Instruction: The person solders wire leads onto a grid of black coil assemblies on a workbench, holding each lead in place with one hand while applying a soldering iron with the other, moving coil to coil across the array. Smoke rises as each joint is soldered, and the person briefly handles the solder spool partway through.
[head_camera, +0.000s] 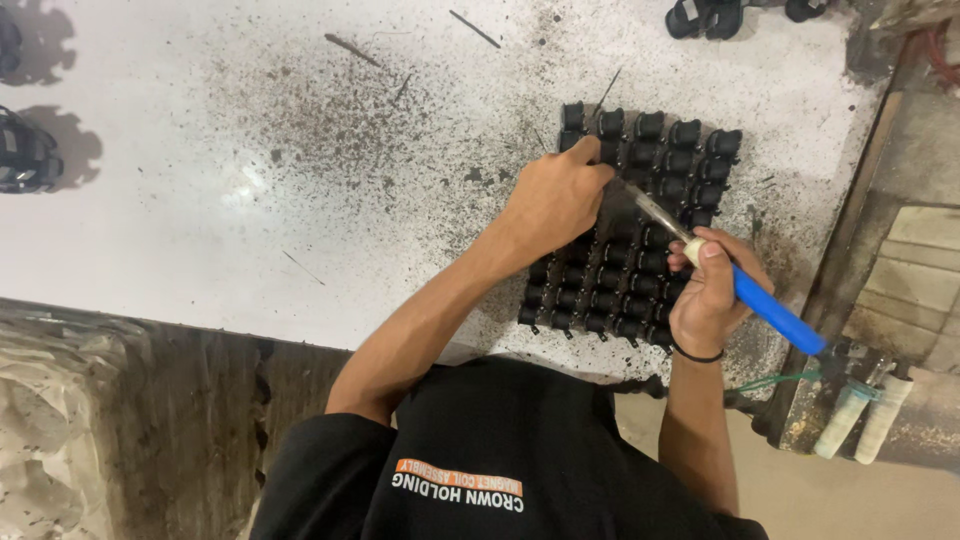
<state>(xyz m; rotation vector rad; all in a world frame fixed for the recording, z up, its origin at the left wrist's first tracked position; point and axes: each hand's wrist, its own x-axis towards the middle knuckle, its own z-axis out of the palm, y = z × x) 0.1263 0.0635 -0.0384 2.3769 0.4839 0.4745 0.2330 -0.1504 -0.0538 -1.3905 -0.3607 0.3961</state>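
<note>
Your left hand (552, 198) rests on the block of small black parts (630, 235), which sit in close rows on the white, soot-speckled desk (200, 150), toward its right side. Its fingers (590, 152) are pressed together and curled down onto the upper rows; you cannot tell whether they pinch a single part. Your right hand (712, 295) grips a blue-handled tool (770, 312), fingers wrapped tight around the handle, thumb near the pale collar. The tool's metal tip (650, 208) slants up-left over the parts, ending just beside your left hand. More black parts (705, 17) lie at the desk's far edge.
</note>
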